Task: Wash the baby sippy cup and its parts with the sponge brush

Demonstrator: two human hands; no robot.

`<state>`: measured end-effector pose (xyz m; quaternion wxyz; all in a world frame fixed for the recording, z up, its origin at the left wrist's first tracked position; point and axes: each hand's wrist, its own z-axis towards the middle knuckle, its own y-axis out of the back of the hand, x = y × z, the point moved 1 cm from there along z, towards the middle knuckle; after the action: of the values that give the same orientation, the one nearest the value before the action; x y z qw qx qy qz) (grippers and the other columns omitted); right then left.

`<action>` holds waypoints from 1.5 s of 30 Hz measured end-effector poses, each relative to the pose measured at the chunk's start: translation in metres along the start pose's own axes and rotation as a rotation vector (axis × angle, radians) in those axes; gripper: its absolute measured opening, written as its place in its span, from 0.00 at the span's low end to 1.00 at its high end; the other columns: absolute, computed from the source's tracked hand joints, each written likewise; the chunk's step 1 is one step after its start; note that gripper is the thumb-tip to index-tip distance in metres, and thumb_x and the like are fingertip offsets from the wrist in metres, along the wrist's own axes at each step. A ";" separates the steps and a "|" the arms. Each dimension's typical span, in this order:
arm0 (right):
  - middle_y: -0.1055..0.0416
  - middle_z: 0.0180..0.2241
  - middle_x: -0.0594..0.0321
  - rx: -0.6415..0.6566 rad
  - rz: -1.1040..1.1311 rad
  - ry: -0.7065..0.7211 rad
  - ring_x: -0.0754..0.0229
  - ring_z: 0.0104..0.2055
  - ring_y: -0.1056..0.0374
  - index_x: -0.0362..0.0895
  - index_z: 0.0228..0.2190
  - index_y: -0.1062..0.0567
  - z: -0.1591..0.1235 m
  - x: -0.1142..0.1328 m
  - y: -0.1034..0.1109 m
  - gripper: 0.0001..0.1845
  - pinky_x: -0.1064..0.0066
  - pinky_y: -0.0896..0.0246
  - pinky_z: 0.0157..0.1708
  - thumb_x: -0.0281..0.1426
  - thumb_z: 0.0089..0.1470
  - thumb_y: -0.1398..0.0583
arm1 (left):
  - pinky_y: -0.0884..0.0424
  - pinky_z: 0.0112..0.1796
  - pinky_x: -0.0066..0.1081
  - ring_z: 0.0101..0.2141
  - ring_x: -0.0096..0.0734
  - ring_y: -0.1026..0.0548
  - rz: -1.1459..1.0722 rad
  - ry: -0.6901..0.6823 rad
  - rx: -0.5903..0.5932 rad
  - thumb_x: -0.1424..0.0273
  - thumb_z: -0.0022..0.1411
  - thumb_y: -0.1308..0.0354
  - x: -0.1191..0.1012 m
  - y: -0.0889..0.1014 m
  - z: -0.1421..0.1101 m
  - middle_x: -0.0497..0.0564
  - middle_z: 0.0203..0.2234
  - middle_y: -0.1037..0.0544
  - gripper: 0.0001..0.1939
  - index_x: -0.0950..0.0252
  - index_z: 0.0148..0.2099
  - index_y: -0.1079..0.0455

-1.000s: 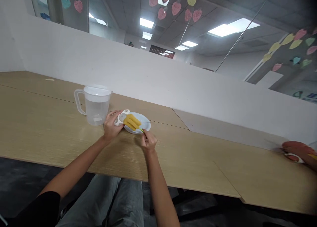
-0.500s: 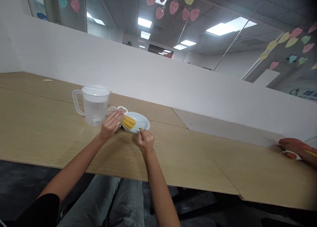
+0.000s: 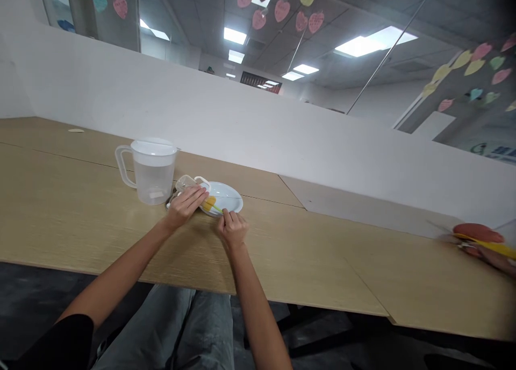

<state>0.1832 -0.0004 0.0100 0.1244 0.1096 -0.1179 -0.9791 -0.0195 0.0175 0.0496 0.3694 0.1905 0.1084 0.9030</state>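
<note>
- Two bare hands at tbl, both near 1 white plate (image 3: 230, 197)
- L hand (image 3: 185, 206): fingers stretched over 1 white plastic holder (image 3: 190, 183) at plate's left rim; hand's touching it, but can't tell how firm the grip is
- R hand (image 3: 233, 229): fingertips (image 3: 224, 214) pinched on thin green stem of sponge brush, hand at plate's near edge
- 1 yellow sponge brush (image 3: 208, 202): head over plate, between both hands, partly hidden by L hand; stem runs toward R hand
- 1 clear plastic jug (image 3: 153, 179) w/ white lid, handle on its left, some water inside; stands upright just left of L hand
- 1 light wood tbl (image 3: 282, 262) under all of it
- 1 other person's hand (image 3: 478, 246) at far right edge, blurred, w/ red and yellow item — too blurred to name
- Many paper hearts (image 3: 282, 11) hang overhead, various colours
</note>
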 end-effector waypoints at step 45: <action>0.36 0.18 0.66 -0.081 0.446 -0.534 0.65 0.19 0.42 0.44 0.23 0.31 -0.009 -0.026 0.000 0.20 0.73 0.48 0.22 0.46 0.57 0.45 | 0.34 0.59 0.46 0.57 0.40 0.31 -0.056 0.195 0.059 0.73 0.69 0.57 0.013 -0.014 0.005 0.56 0.53 0.25 0.22 0.64 0.62 0.35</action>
<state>0.2102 0.0051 0.0064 0.3041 -0.1838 -0.1283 -0.9259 -0.0172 0.0372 0.0530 0.3766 0.1094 0.1756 0.9030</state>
